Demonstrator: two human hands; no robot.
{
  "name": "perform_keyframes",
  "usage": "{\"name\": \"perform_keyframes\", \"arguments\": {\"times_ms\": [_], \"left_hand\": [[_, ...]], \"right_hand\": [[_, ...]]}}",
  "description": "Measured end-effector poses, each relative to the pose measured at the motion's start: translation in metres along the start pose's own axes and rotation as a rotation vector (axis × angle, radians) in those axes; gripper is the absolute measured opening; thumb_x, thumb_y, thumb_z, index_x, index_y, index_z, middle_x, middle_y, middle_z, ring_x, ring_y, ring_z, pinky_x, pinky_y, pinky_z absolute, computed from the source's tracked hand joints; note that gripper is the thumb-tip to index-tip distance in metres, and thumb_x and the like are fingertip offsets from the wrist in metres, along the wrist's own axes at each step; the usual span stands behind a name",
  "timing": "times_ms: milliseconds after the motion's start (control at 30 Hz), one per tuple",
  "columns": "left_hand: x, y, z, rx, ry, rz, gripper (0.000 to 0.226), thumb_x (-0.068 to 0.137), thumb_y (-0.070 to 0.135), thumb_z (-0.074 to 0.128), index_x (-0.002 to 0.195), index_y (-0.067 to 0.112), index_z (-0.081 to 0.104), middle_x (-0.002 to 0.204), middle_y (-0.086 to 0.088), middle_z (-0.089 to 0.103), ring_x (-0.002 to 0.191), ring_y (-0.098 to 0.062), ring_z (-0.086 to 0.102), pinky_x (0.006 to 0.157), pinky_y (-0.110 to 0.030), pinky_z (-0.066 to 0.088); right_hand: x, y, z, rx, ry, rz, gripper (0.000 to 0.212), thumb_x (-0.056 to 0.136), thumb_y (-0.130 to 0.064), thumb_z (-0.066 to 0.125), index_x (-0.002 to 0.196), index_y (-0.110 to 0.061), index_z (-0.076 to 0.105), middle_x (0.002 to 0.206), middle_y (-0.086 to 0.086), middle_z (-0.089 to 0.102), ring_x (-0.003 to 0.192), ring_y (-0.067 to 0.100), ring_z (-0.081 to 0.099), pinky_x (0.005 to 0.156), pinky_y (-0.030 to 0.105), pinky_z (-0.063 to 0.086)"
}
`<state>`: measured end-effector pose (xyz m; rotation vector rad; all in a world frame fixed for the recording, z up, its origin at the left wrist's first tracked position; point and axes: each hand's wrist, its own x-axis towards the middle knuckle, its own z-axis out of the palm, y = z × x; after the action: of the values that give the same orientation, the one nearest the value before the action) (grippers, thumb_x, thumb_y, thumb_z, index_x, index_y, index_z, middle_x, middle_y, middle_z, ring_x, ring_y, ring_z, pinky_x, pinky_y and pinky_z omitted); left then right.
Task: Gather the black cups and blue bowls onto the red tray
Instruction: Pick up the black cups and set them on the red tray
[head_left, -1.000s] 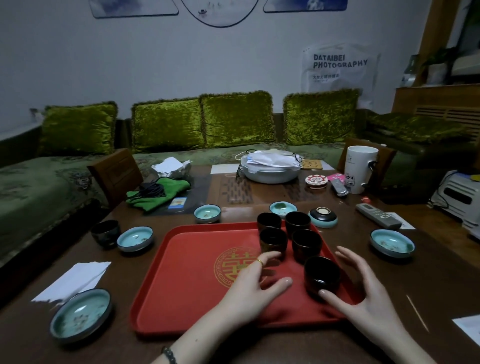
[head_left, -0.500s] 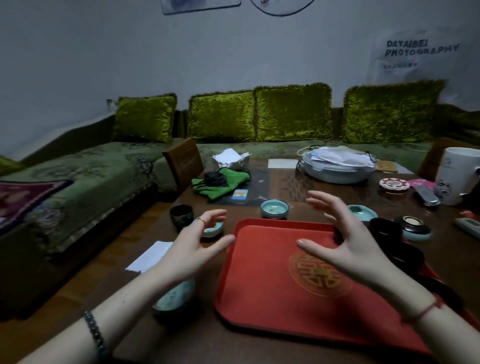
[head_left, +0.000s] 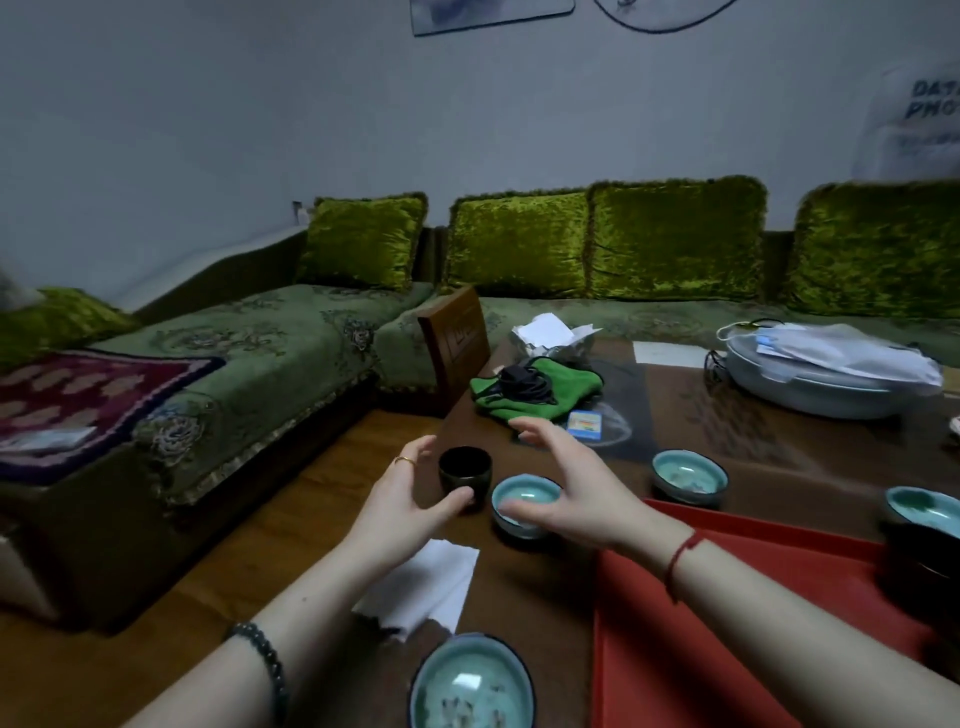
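Dark wooden desk (head_left: 727, 447) before a green sofa (head_left: 291, 332); red tray (head_left: 727, 623) at right. Left hand (head_left: 405, 499) and right hand (head_left: 582, 488), both spread and empty, flank a black cup (head_left: 464, 470) and blue bowl (head_left: 524, 501) left of the tray. White paper (head_left: 426, 587) and a green cloth (head_left: 535, 387) lie nearby.

Cup (head_left: 465, 469) near the table's (head_left: 519, 582) left edge; bowl (head_left: 524, 504) just right of it; tray (head_left: 727, 623) farther right; cloth (head_left: 540, 384) behind.

- Brown wooden table (head_left: 769, 457), glossy top.
- Green cloth (head_left: 540, 387) at far left of table, black cord bundle (head_left: 522, 376) lying on it.
- Small blue card (head_left: 584, 425) just beside cloth.
- White paper napkin (head_left: 423, 590) near table's left edge.
- Grey lidded dish (head_left: 815, 387) at far right, papers on top (contents unreadable).
- Green sofa (head_left: 291, 338) with four velvet cushions (head_left: 675, 244) behind.
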<state>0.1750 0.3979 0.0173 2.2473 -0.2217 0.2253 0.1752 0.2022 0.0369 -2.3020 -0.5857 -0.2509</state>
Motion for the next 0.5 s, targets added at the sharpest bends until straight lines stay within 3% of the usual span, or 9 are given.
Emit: {"name": "perform_keyframes", "arguments": {"times_ms": [167, 300, 500], "left_hand": [[0.023, -0.022, 0.011, -0.054, -0.03, -0.038, 0.075, 0.079, 0.035, 0.066, 0.139, 0.023, 0.023, 0.135, 0.003, 0.046, 0.113, -0.003, 0.039, 0.091, -0.018, 0.031], [0.036, -0.038, 0.022, -0.092, -0.047, -0.056, 0.074, 0.08, 0.036, 0.065, 0.14, 0.024, 0.024, 0.138, 0.005, 0.046, 0.125, -0.008, 0.043, 0.095, -0.018, 0.033], [0.039, -0.049, 0.028, -0.151, -0.053, -0.019, 0.057, 0.079, 0.033, 0.066, 0.13, 0.025, 0.041, 0.124, 0.012, 0.055, 0.118, -0.001, 0.048, 0.087, -0.008, 0.036]], "right_hand": [[0.034, 0.019, 0.027, -0.066, -0.074, 0.058, 0.08, 0.071, -0.04, 0.071, 0.136, -0.029, 0.027, 0.141, 0.0, 0.04, 0.13, 0.01, 0.036, 0.102, 0.026, 0.033], [0.052, 0.031, 0.042, -0.091, -0.102, 0.106, 0.08, 0.07, -0.042, 0.071, 0.136, -0.028, 0.028, 0.139, 0.001, 0.043, 0.128, 0.013, 0.039, 0.104, 0.03, 0.036], [0.061, 0.042, 0.054, -0.101, -0.124, 0.125, 0.077, 0.068, -0.044, 0.07, 0.134, -0.027, 0.034, 0.136, 0.0, 0.049, 0.126, 0.02, 0.043, 0.106, 0.038, 0.037]]}}
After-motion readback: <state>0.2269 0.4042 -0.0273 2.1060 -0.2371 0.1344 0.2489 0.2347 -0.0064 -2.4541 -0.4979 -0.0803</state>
